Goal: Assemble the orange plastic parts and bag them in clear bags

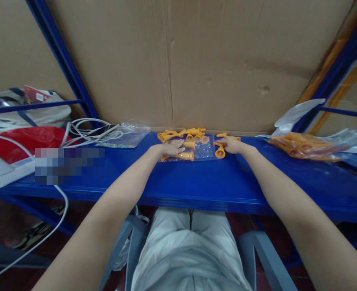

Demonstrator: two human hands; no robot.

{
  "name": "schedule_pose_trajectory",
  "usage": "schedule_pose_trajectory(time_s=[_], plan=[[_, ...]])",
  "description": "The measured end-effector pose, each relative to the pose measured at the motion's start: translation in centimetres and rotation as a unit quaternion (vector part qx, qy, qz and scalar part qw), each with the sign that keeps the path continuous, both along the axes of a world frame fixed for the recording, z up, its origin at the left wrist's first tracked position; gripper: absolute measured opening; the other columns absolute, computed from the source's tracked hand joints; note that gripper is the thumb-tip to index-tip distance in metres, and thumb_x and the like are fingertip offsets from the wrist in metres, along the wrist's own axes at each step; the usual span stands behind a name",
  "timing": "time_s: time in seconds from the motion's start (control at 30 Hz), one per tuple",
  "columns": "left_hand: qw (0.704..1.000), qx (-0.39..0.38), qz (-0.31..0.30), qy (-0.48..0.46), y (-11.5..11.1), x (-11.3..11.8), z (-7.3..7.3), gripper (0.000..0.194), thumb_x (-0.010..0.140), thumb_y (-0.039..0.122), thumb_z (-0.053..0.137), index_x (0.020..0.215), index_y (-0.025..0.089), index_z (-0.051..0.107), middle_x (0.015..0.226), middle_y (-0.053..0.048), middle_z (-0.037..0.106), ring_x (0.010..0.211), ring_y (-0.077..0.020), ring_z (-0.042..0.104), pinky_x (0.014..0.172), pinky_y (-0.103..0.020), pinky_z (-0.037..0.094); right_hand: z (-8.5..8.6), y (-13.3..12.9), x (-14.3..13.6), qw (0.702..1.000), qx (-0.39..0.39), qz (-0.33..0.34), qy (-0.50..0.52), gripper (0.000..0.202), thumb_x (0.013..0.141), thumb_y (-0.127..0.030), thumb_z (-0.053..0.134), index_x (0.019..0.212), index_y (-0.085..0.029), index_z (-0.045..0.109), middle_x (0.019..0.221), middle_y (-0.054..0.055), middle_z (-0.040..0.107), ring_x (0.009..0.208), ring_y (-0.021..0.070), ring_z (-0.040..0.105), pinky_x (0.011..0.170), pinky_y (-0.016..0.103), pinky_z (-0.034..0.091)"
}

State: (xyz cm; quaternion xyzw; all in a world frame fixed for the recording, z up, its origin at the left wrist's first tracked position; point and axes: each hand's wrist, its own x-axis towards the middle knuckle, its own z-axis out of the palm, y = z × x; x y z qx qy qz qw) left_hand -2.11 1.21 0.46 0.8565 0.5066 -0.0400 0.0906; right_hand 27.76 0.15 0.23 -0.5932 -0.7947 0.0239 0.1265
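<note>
My left hand (172, 148) lies flat with its fingers stretched out, over orange trumpet-shaped plastic pieces and a clear plastic bag (207, 151). One orange piece (186, 155) shows just below its fingers. Several more orange pieces (196, 132) cluster at the back of the bag; whether each is inside or on top I cannot tell. My right hand (232, 145) is at the bag's right edge, its fingers closed on an orange trumpet-shaped piece (220, 152) whose wide end faces me. Another orange piece (222, 135) lies just behind that hand.
On the blue table (196, 184), a filled bag of orange pieces (302, 147) lies at the right. Left are a flat clear bag (125, 137), coiled white cables (89, 127), a power strip (11, 173) and a red bag (41, 137). Cardboard (172, 64) walls the back.
</note>
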Motion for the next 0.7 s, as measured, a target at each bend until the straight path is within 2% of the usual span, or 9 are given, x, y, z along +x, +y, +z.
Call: schedule_pose_trajectory(time_s=[0.13,0.27,0.4,0.57,0.7], plan=[[1.000,-0.013,-0.008,-0.015,0.1,-0.1,0.0,0.079,0.091,0.054,0.024,0.157,0.014,0.010,0.164,-0.007,0.005,0.151,-0.0218,0.004,0.121,-0.038,0.008,0.1,-0.2,-0.2,0.997,-0.028,-0.002,-0.068,0.058,0.078,-0.006,0.050,0.131,-0.025,0.064,0.126,0.003,0.068,0.112,0.0218,0.065,0.096,0.029,0.049],[1.000,-0.017,-0.016,-0.010,0.4,-0.3,-0.1,0.080,0.090,0.054,0.022,0.157,0.011,0.009,0.164,-0.007,0.003,0.151,-0.0200,0.002,0.121,-0.035,0.004,0.6,-0.5,-0.7,0.995,-0.041,0.011,-0.094,0.065,0.078,-0.002,0.047,0.139,-0.023,0.057,0.135,0.004,0.062,0.120,0.0207,0.061,0.099,0.027,0.046],[1.000,-0.017,-0.021,-0.015,1.0,-0.5,-0.4,0.084,0.090,0.058,0.022,0.156,0.008,0.009,0.164,-0.010,0.003,0.151,-0.0221,0.003,0.121,-0.037,0.008,0.6,-0.6,-1.1,0.992,-0.044,0.044,-0.112,0.067,0.077,0.002,0.044,0.136,-0.026,0.059,0.137,0.005,0.060,0.124,0.0212,0.058,0.104,0.030,0.042],[0.999,-0.015,-0.026,-0.016,1.2,-0.6,-0.5,0.082,0.090,0.058,0.023,0.157,0.011,0.011,0.164,-0.010,0.004,0.151,-0.0217,0.004,0.121,-0.038,0.008,0.8,-0.9,-1.5,0.987,-0.049,0.019,-0.153,0.073,0.076,0.000,0.048,0.142,-0.031,0.053,0.130,0.007,0.065,0.115,0.0240,0.063,0.097,0.034,0.047],[1.000,-0.018,-0.022,-0.010,0.7,-0.5,-0.2,0.082,0.090,0.056,0.021,0.157,0.010,0.010,0.164,-0.010,0.003,0.151,-0.0207,0.004,0.121,-0.036,0.005,1.7,-1.7,-2.1,0.983,-0.078,0.038,-0.163,0.066,0.076,0.000,0.051,0.132,-0.032,0.063,0.125,0.004,0.068,0.113,0.0225,0.064,0.097,0.031,0.047]])
